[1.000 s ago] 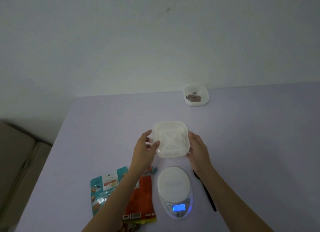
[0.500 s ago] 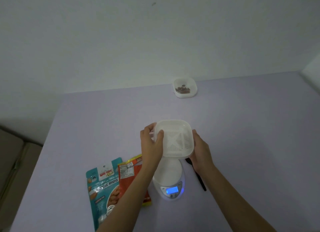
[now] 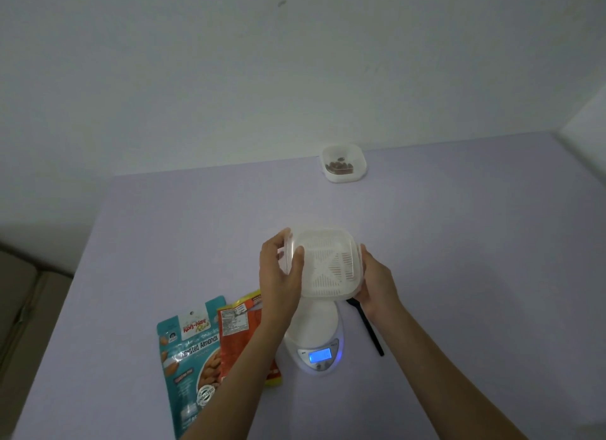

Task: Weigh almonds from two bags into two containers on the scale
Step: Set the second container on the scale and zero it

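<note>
I hold a white square container (image 3: 329, 264) with a slotted bottom in both hands, raised just above the white scale (image 3: 313, 339), whose display glows blue. My left hand (image 3: 278, 274) grips its left side, my right hand (image 3: 377, 284) its right side. A teal almond bag (image 3: 188, 354) and an orange bag (image 3: 244, 325) lie flat left of the scale. A second white container (image 3: 343, 163) holding some almonds sits at the table's far edge.
A black spoon (image 3: 367, 328) lies right of the scale, partly under my right hand. The lilac table (image 3: 459, 259) meets a white wall at the back. A beige sofa edge (image 3: 19, 308) shows at the left.
Both hands have brought the slotted container nearer, from beyond the scale to just above its platform. The view has shifted, so both bags show more fully.
</note>
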